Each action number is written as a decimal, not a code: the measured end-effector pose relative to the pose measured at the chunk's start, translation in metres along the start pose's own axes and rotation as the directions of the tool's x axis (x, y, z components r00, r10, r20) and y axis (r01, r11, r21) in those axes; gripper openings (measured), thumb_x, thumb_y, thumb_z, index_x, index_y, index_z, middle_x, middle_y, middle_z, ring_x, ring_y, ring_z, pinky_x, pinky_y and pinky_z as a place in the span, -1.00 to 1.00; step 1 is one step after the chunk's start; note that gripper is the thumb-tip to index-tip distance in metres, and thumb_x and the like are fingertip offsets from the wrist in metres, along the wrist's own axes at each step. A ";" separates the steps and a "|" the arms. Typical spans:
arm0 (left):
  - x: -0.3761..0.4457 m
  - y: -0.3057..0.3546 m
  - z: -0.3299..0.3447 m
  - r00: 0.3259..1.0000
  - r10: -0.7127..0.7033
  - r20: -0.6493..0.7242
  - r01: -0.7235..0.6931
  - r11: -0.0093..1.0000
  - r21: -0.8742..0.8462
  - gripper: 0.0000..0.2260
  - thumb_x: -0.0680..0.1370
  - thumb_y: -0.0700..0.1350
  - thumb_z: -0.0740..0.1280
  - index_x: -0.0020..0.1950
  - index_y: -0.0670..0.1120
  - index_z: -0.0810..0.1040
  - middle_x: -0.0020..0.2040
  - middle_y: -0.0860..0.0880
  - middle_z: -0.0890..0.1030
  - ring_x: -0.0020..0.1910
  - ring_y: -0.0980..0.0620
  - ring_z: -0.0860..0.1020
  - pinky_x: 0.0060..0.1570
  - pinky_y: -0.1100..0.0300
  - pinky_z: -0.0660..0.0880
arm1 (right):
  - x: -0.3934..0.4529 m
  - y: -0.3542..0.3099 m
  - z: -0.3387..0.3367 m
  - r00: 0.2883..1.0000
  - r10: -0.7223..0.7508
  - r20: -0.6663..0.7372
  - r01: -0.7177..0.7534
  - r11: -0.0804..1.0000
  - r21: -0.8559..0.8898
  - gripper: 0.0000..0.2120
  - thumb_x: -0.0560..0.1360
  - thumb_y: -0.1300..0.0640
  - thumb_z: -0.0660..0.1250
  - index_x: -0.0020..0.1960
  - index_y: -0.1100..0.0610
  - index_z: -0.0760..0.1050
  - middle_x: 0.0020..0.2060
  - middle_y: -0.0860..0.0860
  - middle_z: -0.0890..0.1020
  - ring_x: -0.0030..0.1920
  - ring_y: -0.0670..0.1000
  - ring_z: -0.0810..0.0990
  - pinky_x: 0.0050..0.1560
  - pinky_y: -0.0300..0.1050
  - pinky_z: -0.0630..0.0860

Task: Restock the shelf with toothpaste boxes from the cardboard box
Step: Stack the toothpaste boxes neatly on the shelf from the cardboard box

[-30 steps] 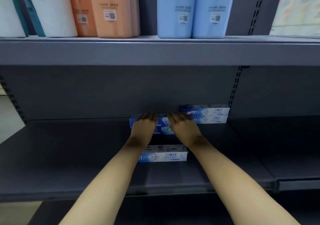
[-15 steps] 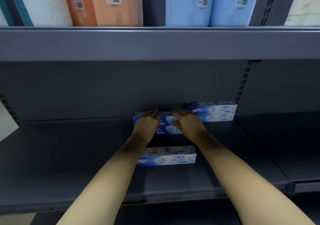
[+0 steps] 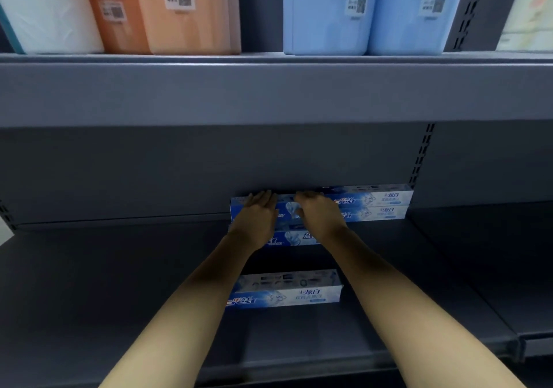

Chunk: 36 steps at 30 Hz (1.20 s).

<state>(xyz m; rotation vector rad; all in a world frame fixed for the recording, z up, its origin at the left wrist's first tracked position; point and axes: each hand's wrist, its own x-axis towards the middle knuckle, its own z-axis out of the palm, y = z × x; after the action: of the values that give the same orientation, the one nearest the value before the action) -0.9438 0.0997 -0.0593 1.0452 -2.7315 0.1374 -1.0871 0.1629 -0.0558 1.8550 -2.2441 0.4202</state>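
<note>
Several blue-and-white toothpaste boxes lie on the dark grey shelf [image 3: 119,283]. My left hand [image 3: 257,218] and my right hand [image 3: 321,217] rest side by side, fingers fairly straight, on the top box of a back stack [image 3: 287,211] against the rear panel. A lower box [image 3: 294,238] shows beneath my wrists. Right of it, two more stacked boxes [image 3: 383,205] touch the back wall. A single box [image 3: 287,293] lies nearer the front, between my forearms. The cardboard box is out of view.
The shelf above [image 3: 269,94] overhangs closely and carries white [image 3: 51,10], orange [image 3: 167,13] and light blue packs [image 3: 368,10]. A slotted upright [image 3: 422,154] divides this bay from another bay [image 3: 493,253] on the right.
Both hands stay on the back stack, with fingers reaching slightly further over its top. The view has shifted a little to the left and closer.
</note>
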 end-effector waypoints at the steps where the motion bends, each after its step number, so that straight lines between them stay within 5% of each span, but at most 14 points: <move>1: 0.002 0.000 0.001 1.000 -0.012 0.012 0.012 1.000 -0.001 -0.55 0.68 -0.08 -0.04 0.54 -0.22 0.03 0.55 -0.15 0.08 0.53 -0.05 0.06 0.51 0.10 -0.11 | 0.002 -0.001 0.001 1.000 0.010 0.001 -0.010 1.000 -0.012 -0.84 0.54 0.30 0.24 0.11 0.23 0.46 0.06 0.15 0.58 0.06 0.14 0.58 -0.05 -0.05 0.50; 13: 0.009 0.003 -0.002 0.982 -0.139 0.125 0.114 0.975 0.192 -0.48 0.67 0.07 -0.16 0.55 -0.12 -0.21 0.57 -0.06 -0.17 0.54 -0.03 -0.16 0.50 -0.08 -0.17 | 0.009 -0.016 -0.005 0.997 0.072 0.024 -0.068 0.989 -0.130 -0.73 0.55 0.38 0.16 0.23 0.26 0.42 0.15 0.16 0.54 0.14 0.13 0.53 0.03 -0.07 0.51; 18: -0.004 0.018 -0.001 0.966 -0.226 0.124 0.214 0.972 0.098 -0.46 0.66 0.09 -0.15 0.55 -0.14 -0.18 0.56 -0.13 -0.13 0.55 -0.06 -0.13 0.49 0.01 -0.19 | 0.008 -0.017 -0.007 0.993 0.089 0.079 -0.087 0.996 -0.028 -0.77 0.55 0.33 0.20 0.20 0.27 0.45 0.19 0.16 0.52 0.19 0.11 0.50 0.06 -0.08 0.50; 22: -0.019 0.026 -0.002 0.930 -0.337 0.147 0.322 0.940 0.116 -0.41 0.64 0.15 -0.20 0.54 -0.19 -0.21 0.55 -0.14 -0.19 0.54 -0.08 -0.19 0.47 -0.02 -0.25 | -0.010 -0.012 -0.009 0.994 0.034 0.108 -0.042 0.996 0.072 -0.48 0.64 0.11 0.11 0.53 0.23 0.07 0.50 0.14 0.17 0.51 0.12 0.10 0.45 -0.06 0.17; 25: -0.027 0.028 -0.006 0.905 -0.391 0.166 0.379 0.920 0.100 -0.40 0.64 0.16 -0.21 0.55 -0.19 -0.19 0.56 -0.13 -0.14 0.54 -0.06 -0.16 0.48 -0.05 -0.23 | -0.030 -0.012 -0.014 0.999 -0.033 0.001 0.032 0.995 0.090 -0.50 0.63 0.10 0.09 0.51 0.24 0.12 0.48 0.15 0.23 0.50 0.12 0.15 0.49 -0.06 0.08; 30: -0.050 0.036 -0.015 0.941 -0.276 0.198 0.258 0.960 0.114 -0.43 0.64 0.14 -0.13 0.56 -0.17 -0.08 0.57 -0.10 -0.04 0.55 -0.05 -0.08 0.50 -0.04 -0.16 | -0.065 -0.009 -0.023 0.968 -0.249 0.024 0.242 0.959 0.150 -0.63 0.57 0.07 0.24 0.26 0.28 0.48 0.21 0.21 0.55 0.27 0.20 0.48 0.30 0.06 0.35; 36: -0.091 0.036 -0.029 0.943 -0.206 0.261 0.172 0.974 0.148 -0.48 0.66 0.10 -0.12 0.54 -0.14 0.09 0.55 -0.07 0.08 0.53 -0.03 0.02 0.50 0.02 -0.07 | -0.103 -0.009 -0.043 0.917 -0.334 0.216 0.306 0.939 0.155 -0.52 0.62 -0.08 0.12 0.44 0.15 0.31 0.41 0.08 0.39 0.41 0.08 0.32 0.39 -0.10 0.23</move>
<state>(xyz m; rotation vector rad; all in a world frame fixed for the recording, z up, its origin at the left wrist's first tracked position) -0.8967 0.1906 -0.0524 1.4566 -2.8728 0.1409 -1.0595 0.2716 -0.0486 2.4010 -2.0295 0.2900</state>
